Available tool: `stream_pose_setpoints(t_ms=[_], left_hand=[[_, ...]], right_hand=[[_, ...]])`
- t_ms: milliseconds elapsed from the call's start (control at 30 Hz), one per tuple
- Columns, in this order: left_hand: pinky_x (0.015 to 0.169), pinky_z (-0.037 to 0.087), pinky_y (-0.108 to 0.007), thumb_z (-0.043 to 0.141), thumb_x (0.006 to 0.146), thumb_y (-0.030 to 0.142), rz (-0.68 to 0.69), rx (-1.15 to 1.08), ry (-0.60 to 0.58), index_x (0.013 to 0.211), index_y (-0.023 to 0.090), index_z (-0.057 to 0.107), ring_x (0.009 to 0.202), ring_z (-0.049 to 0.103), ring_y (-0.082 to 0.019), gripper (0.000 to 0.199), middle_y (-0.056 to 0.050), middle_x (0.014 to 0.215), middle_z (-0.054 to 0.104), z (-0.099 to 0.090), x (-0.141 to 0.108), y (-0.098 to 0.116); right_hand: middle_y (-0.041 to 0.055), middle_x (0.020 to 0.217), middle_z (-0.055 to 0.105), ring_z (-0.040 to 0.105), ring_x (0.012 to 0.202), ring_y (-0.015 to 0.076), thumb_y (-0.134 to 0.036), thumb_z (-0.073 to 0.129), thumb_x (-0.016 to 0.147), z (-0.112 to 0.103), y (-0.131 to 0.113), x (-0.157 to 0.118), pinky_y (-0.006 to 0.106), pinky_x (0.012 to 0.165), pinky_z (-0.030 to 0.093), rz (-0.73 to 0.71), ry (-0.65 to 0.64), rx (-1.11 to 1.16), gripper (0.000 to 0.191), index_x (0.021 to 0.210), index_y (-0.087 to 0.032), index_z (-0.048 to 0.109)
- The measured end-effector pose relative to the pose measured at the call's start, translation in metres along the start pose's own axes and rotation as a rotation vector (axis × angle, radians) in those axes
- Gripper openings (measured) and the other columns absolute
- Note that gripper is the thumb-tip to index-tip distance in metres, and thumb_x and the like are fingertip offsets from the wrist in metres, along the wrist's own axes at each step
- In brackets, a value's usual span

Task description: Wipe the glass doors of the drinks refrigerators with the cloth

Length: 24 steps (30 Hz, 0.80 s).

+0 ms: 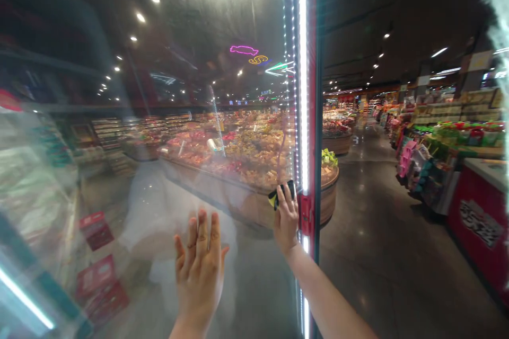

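Note:
A tall glass door (pixel 246 254) fills the left and middle of the view, tilted open toward me. My left hand (pixel 199 257) is open, its fingers stretched up and its palm facing the glass. Near the door's lit edge, my right hand (pixel 287 214) presses a black-and-yellow cloth (pixel 272 199) against the pane. Much of the cloth is hidden under the fingers. Just right of that hand is a red fitting (pixel 305 212) on the door frame, between two stretches of a bright light strip (pixel 303 90).
Behind the glass, wood-sided produce displays (pixel 334 196) hold heaped goods. To the right, a dark shiny floor (pixel 366 243) runs down an aisle past a red counter (pixel 479 217) and hanging packages. Red boxes (pixel 96 230) show at lower left. Reflections blur the pane.

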<state>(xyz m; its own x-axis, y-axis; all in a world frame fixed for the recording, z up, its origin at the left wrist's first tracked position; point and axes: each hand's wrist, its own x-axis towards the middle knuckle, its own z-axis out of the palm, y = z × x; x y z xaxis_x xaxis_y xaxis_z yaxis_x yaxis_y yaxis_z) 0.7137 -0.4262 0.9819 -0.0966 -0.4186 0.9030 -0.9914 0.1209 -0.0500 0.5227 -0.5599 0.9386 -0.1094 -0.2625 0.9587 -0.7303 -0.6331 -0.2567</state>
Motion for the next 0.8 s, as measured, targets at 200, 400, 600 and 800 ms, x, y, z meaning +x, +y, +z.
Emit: stream_pose_setpoints(t_ms=[200, 400, 600, 800], left_hand=[[0.128, 0.007, -0.049, 0.061, 0.094, 0.029, 0.016, 0.055, -0.003, 0.159, 0.023, 0.013, 0.154, 0.015, -0.025, 0.081, -0.011, 0.165, 0.023, 0.000, -0.001, 0.002], [0.128, 0.005, -0.047, 0.057, 0.096, 0.033, 0.011, 0.117, -0.009, 0.160, 0.020, 0.016, 0.155, 0.012, -0.023, 0.077, -0.012, 0.164, 0.025, -0.017, -0.021, -0.012], [0.127, 0.008, -0.052, 0.058, 0.095, 0.037, -0.039, 0.118, -0.020, 0.160, 0.022, 0.013, 0.154, 0.014, -0.027, 0.081, -0.013, 0.166, 0.021, -0.030, -0.036, -0.031], [0.127, 0.013, -0.053, 0.063, 0.093, 0.032, -0.041, 0.153, 0.004, 0.160, 0.023, 0.014, 0.154, 0.016, -0.027, 0.084, -0.013, 0.164, 0.025, -0.052, -0.055, -0.052]], right_hand=[[0.0017, 0.150, 0.053, 0.029, 0.151, 0.0271, -0.009, 0.037, 0.097, 0.006, -0.021, -0.052, 0.050, 0.113, 0.046, -0.317, -0.088, 0.046, 0.061, 0.153, -0.031, 0.040], [0.0066, 0.158, 0.043, 0.026, 0.152, 0.0292, -0.013, 0.033, 0.100, 0.004, -0.022, -0.019, 0.057, 0.113, 0.043, -0.147, -0.016, 0.081, 0.060, 0.158, -0.028, 0.030], [0.0035, 0.156, 0.046, 0.023, 0.153, 0.0281, -0.009, 0.041, 0.098, 0.017, -0.084, -0.032, 0.052, 0.118, 0.040, -0.277, -0.060, 0.071, 0.059, 0.154, -0.028, 0.040], [0.0004, 0.145, 0.059, 0.034, 0.149, 0.0232, -0.007, 0.041, 0.098, 0.009, -0.063, -0.062, 0.049, 0.118, 0.042, -0.419, -0.091, 0.081, 0.058, 0.150, -0.033, 0.045]])
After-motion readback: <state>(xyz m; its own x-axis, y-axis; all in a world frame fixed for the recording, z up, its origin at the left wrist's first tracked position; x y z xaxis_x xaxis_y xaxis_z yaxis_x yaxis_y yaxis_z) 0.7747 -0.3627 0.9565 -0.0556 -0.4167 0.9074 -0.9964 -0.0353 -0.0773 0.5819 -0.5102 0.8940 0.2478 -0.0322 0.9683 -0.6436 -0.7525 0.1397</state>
